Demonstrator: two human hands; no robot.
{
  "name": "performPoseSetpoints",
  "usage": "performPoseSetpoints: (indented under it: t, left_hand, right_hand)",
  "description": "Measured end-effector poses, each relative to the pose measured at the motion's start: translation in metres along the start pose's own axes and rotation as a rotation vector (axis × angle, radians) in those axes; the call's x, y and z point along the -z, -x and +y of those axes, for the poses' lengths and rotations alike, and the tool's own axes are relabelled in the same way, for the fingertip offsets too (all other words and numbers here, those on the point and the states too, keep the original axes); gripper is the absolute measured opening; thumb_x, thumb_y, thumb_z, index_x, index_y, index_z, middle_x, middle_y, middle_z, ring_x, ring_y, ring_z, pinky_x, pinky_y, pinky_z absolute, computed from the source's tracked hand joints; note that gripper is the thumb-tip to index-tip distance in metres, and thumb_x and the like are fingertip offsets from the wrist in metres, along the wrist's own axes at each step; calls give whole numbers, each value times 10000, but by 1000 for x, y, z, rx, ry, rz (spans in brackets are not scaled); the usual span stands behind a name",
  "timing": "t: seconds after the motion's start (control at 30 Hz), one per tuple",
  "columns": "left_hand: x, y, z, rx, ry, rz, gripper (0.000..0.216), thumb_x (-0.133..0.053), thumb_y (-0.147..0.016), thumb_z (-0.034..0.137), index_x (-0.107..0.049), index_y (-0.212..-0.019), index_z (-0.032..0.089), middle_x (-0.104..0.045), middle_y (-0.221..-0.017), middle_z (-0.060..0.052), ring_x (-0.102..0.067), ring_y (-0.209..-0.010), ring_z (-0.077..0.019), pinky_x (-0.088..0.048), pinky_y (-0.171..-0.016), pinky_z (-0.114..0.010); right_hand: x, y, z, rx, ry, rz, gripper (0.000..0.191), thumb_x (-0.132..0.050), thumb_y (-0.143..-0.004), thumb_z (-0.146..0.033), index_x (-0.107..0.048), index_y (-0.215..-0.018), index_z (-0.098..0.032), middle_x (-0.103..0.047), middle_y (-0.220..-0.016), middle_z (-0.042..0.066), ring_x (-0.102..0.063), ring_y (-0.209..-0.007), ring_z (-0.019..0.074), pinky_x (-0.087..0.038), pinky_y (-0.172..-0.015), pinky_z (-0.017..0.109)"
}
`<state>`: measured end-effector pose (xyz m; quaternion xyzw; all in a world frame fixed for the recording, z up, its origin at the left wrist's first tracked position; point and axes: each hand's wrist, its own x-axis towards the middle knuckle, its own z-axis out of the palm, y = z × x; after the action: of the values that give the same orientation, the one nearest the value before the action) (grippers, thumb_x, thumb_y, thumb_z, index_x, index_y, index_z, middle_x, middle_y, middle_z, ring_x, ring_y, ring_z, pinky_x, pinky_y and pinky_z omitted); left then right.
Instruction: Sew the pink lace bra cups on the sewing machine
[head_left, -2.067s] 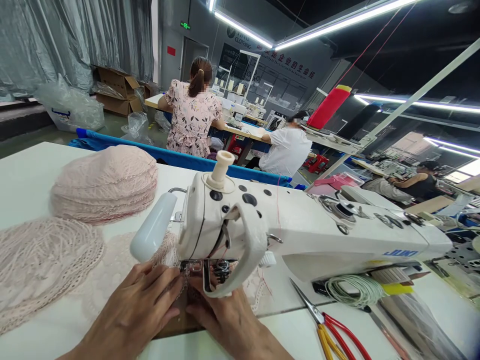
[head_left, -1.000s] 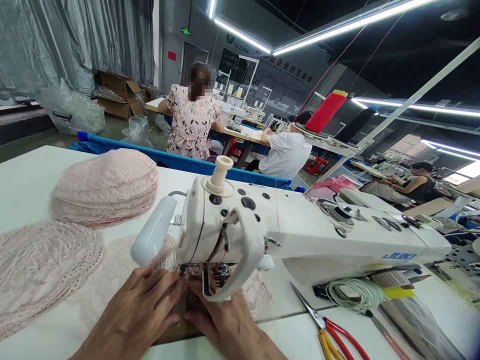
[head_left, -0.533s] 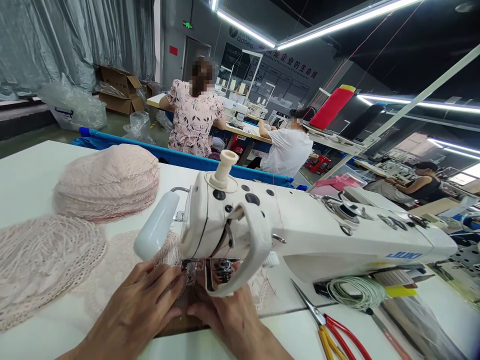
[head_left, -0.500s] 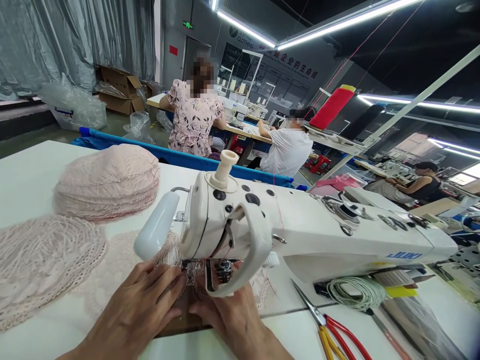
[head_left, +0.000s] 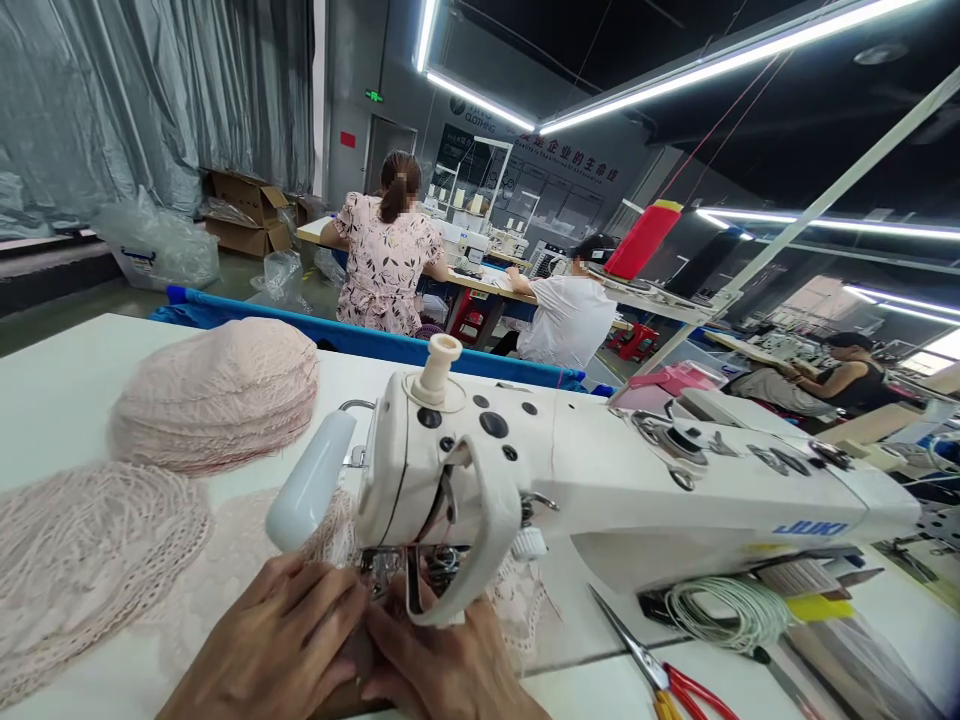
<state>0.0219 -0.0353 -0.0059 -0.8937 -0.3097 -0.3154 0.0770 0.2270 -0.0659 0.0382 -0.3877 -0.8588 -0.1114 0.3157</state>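
A white sewing machine [head_left: 630, 480] stands in front of me, with pale pink lace [head_left: 330, 535] running in under its head. My left hand [head_left: 289, 635] is just left of the needle area, its fingers bent and closed on the lace. Close beside it, my right hand [head_left: 446, 650] pinches the lace below the machine head. The curved white thread guard [head_left: 495, 540] covers part of the right fingers. Needle and seam are hidden behind my hands and the guard. More of the lace [head_left: 517, 605] shows to the right of the right hand.
Stacked pink lace pieces [head_left: 217, 395] and a looser lace pile [head_left: 90, 560] lie left. Scissors [head_left: 645, 660] and a coil of pale cord [head_left: 724, 610] lie right. A red thread cone [head_left: 643, 240] stands behind the machine. Several people sit at other tables.
The view has tilted up a little, so everything sits lower in the picture. My hands have come closer together, the right fingers nearer the left thumb. Both stay on the lace.
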Motion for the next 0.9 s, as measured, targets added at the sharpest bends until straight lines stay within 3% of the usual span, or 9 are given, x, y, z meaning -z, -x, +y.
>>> performPoseSetpoints:
  t: [0.13,0.23,0.33,0.5,0.6,0.7,0.83,0.9]
  left_hand:
    - [-2,6,-1,-17,-6,-52,223,-444,-969,170,-634,-1012,278,-647,-906,26,-589,-942,-182,-321,-1003,-410]
    - [3,3,1,-28,6,-26,237,-453,-943,129,-638,-963,276,-659,-905,27,-590,-927,-181,-322,-1002,-416]
    - [6,-2,-1,-46,-4,8,174,-509,-928,153,-642,-930,263,-671,-946,31,-597,-927,-163,-330,-1009,-375]
    - [-7,-7,-10,-53,-46,98,258,-394,-1020,235,-650,-1002,254,-681,-1042,23,-594,-997,-149,-331,-1030,-338]
    - [-8,-14,-13,-8,-83,104,367,-320,-1056,315,-666,-953,250,-699,-1008,19,-602,-958,-154,-344,-988,-344]
    - [2,-23,-14,-4,-92,141,465,-269,-1056,423,-670,-898,247,-719,-921,36,-623,-902,-143,-334,-989,-334]
    - [16,-30,-11,-36,-125,97,407,-426,-982,540,-670,-932,219,-728,-919,19,-642,-885,-171,-354,-982,-355]
    - [16,-29,-8,-46,-207,70,311,-469,-981,426,-668,-1006,188,-727,-956,-16,-640,-902,-201,-386,-960,-380]
  right_hand:
    - [0,1,1,18,42,-28,328,-515,-960,-479,-641,-1122,-223,-697,-991,77,-651,-851,212,-481,-686,320]
    - [-2,3,1,14,50,-42,318,-563,-933,-480,-645,-1107,-226,-696,-990,74,-650,-841,214,-486,-697,330]
    - [-4,3,1,6,69,13,350,-552,-928,-513,-641,-1120,-234,-699,-977,68,-650,-836,220,-483,-696,341]
    - [-6,2,1,15,122,66,410,-482,-940,-569,-650,-1070,-218,-697,-887,68,-632,-741,215,-457,-614,325]
    - [-5,6,4,18,175,97,309,-572,-903,-505,-664,-965,-217,-654,-723,45,-593,-641,212,-421,-548,317]
    - [1,16,12,-10,230,47,186,-659,-852,-403,-647,-824,-220,-607,-644,26,-563,-577,206,-370,-478,320]
    - [13,31,23,-109,375,-115,277,-712,-826,-392,-557,-675,-219,-591,-654,30,-523,-508,188,-324,-433,327]
    - [17,33,25,-155,403,-145,294,-707,-845,-375,-535,-666,-218,-564,-623,22,-503,-491,175,-304,-423,309]
